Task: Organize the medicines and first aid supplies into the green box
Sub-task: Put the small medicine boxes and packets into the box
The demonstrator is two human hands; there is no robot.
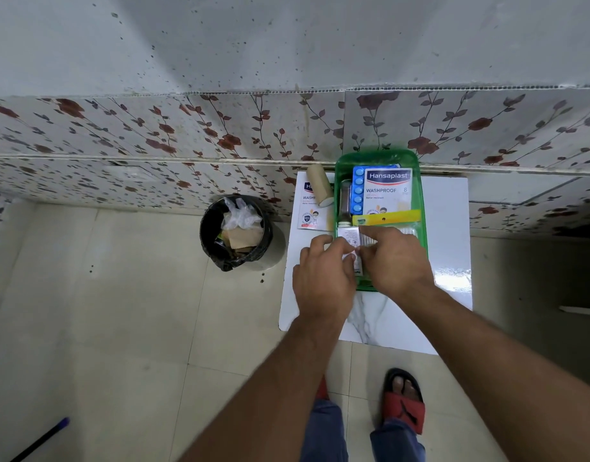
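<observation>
A green box (pixel 422 211) stands on a small white table (pixel 450 228) against the wall. Inside it lie a Hansaplast plaster pack (pixel 388 191), a blue pill strip (pixel 358 190), a small dark bottle (pixel 345 201), a yellow packet (pixel 392 217) and cotton buds (pixel 403 232). My left hand (pixel 323 278) and my right hand (pixel 397 261) meet over the box's near left part, both pinching a small white printed packet (pixel 350 238). Left of the box, a second Hansaplast pack (pixel 308 211) lies on the table with a tan bandage roll (pixel 320 190) on top.
A black bin (pixel 237 231) lined with a bag and holding paper and plastic stands on the tiled floor left of the table. The floral-papered wall (pixel 153 135) is right behind. My feet in red sandals (pixel 405 405) are below the table. A dark stick (pixel 40 440) lies at bottom left.
</observation>
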